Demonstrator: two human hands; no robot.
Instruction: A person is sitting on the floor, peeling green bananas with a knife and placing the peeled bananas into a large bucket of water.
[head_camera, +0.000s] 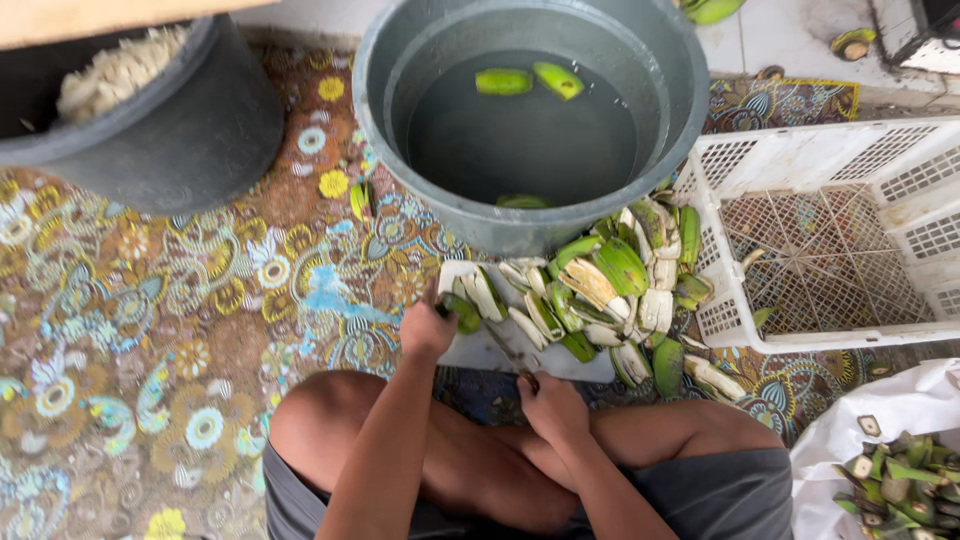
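Head view: left hand (426, 330) grips a smooth green banana (463, 313) on the flat white board (470, 350), right hand (553, 405) grips a thin knife (510, 355)

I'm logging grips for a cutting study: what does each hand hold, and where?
Left hand grips a green banana at its end. Right hand holds a dark-bladed knife by its handle.

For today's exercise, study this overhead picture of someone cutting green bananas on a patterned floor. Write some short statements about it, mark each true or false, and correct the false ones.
1. The grey tub holds water with green bananas floating in it. True.
2. The white crate is packed full. False: it is nearly bare.
3. The right hand holds a knife. True.
4. The left hand rests on the crate. False: it grips a green banana on the white board.
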